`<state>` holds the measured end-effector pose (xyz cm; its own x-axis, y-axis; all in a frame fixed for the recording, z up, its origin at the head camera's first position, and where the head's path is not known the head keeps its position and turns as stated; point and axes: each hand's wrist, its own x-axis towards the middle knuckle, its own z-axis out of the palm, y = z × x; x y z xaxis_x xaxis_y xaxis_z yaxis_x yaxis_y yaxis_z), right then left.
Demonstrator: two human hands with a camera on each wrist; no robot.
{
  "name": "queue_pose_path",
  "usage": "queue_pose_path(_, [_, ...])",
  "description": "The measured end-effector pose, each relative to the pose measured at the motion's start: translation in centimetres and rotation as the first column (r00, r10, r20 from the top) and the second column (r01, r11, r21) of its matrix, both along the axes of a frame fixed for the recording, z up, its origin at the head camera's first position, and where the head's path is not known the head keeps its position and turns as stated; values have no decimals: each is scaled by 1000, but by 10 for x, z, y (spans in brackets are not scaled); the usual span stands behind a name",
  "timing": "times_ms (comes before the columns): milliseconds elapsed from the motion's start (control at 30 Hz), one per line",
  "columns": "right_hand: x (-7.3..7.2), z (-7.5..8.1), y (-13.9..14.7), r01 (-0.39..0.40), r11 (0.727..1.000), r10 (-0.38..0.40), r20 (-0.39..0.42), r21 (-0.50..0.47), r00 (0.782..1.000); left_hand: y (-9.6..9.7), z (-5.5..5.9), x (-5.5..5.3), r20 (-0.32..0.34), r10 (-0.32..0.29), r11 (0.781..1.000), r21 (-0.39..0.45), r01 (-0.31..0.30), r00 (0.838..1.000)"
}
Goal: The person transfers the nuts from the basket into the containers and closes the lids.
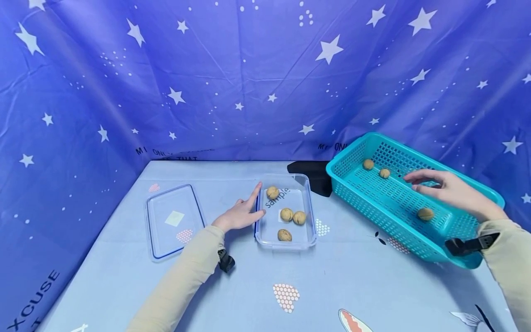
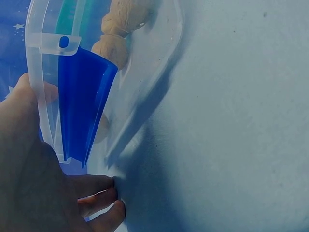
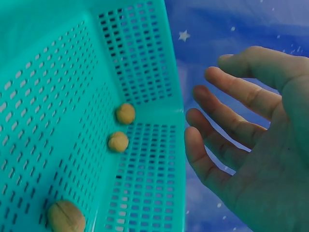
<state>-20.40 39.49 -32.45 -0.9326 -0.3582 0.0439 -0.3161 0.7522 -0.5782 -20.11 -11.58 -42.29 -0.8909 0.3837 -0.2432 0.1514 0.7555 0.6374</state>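
Observation:
A clear plastic container [image 1: 286, 246] with blue clips holds several walnuts [image 1: 284, 235]. Against its left side rests my left hand [image 1: 238, 216], index finger stretched along the wall and thumb by the rim. The blue clip [image 2: 84, 96] hangs down beside that hand in the left wrist view, the other fingers bent near the tabletop. Over the teal basket [image 1: 365, 205] my right hand [image 1: 456, 189] hovers with nothing in it, its fingers spread and slightly bent in the right wrist view. Three walnuts lie in the basket, one walnut [image 3: 66, 216] apart from the other two.
A clear lid [image 1: 159, 226] with a blue seal lies flat on the table, left of the container. Between container and basket, at the back, is a black shape [image 1: 317, 173]. Blue star-print cloth [image 1: 249, 69] hangs behind the light blue table [image 1: 232, 295].

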Motion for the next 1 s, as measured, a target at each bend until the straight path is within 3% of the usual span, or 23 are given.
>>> queue_pose_path(267, [-7, -11, 18, 24, 1000, -24, 33, 1, 999, 0, -1, 0, 0, 3, 1000, -2, -3, 1000])
queue_pose_path(667, [-15, -35, 35, 103, 995, -100, 176, -9, 979, 0, -1, 1, 9, 10, 1000, -2, -10, 1000])
queue_pose_path(1000, [-22, -45, 44, 103, 994, -111, 314, 42, 943, -1, -1, 0, 5, 10, 1000, 1, -10, 1000])
